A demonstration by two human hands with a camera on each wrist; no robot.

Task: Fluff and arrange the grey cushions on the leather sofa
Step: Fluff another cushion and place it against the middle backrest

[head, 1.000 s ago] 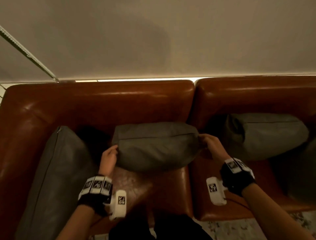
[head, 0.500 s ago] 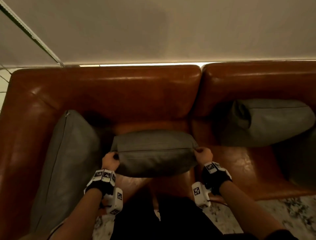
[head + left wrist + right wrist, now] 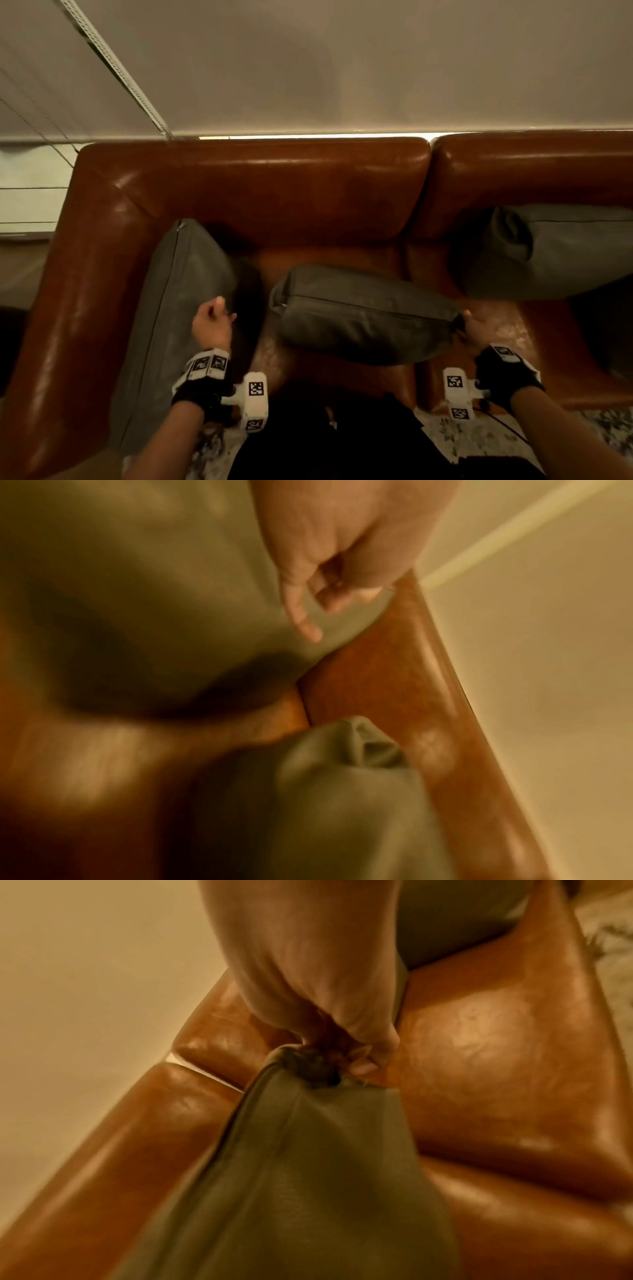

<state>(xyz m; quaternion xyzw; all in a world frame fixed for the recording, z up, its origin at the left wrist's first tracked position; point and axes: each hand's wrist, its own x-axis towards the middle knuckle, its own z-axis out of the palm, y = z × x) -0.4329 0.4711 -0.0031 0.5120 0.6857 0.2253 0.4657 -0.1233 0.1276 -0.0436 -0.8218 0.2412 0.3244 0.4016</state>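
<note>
Middle cushion hangs from my right hand only, its free end pointing at my left.

My right hand [image 3: 474,325] pinches the right corner of the middle grey cushion [image 3: 363,315], centre frame over the leather sofa [image 3: 274,192] seat. The cushion's long axis runs left to right across the picture. My left hand [image 3: 210,323] holds nothing, fingers loosely curled, just left of the cushion's free end and in front of the left grey cushion [image 3: 174,308]; I judge it the nearer hand for regripping.
</note>
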